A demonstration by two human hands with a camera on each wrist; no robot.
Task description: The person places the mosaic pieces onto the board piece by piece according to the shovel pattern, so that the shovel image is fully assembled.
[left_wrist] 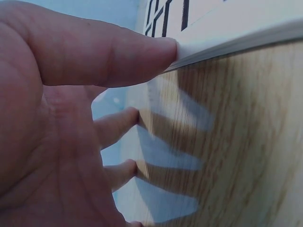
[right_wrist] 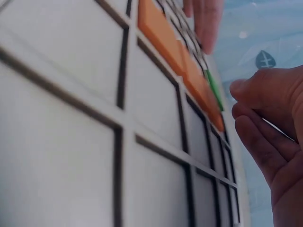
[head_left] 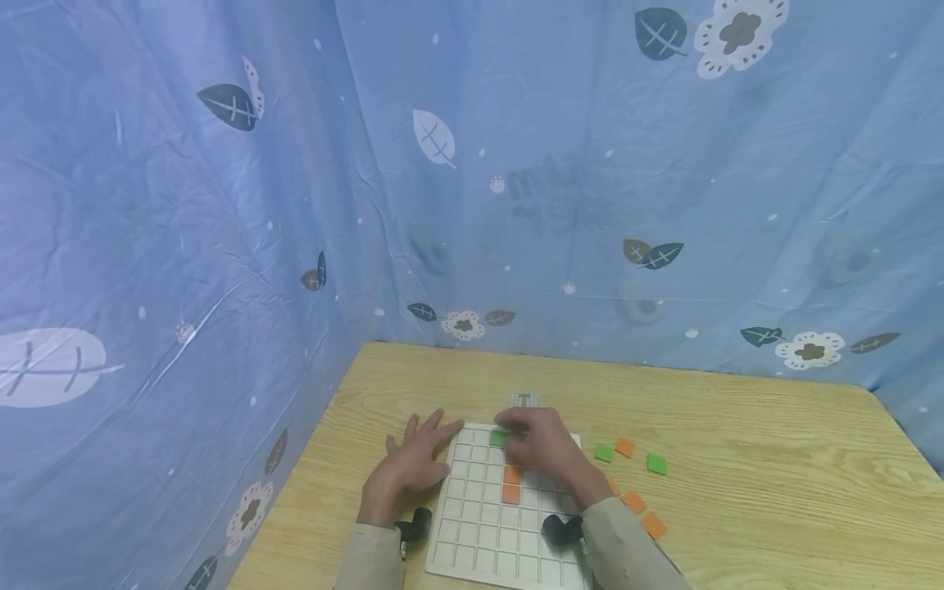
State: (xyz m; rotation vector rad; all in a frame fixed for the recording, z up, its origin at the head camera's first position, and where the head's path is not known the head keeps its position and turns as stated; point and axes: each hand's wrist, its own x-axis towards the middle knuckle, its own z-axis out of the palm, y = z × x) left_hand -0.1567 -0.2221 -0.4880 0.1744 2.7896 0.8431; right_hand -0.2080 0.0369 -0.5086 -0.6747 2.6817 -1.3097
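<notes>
A white grid board (head_left: 483, 561) lies on the table, holding a column of orange tiles (head_left: 511, 494) and a green tile (head_left: 497, 438) near its far edge. My left hand (head_left: 409, 469) rests at the board's left side with fingers spread. In the left wrist view its thumb (left_wrist: 118, 56) touches the board's edge and other fingertips meet the wood. My right hand (head_left: 544, 445) is over the far part of the board, beside the green tile. The right wrist view shows its thumb and fingers (right_wrist: 260, 142) loosely bent, with no tile visible between them.
To the right of the board lie loose green tiles (head_left: 656, 464) and several loose orange tiles (head_left: 654, 525). A small card with a printed grid (head_left: 524, 400) lies beyond the board, partly hidden by the right hand. A blue patterned curtain (head_left: 546, 205) hangs behind the wooden table (head_left: 782, 492).
</notes>
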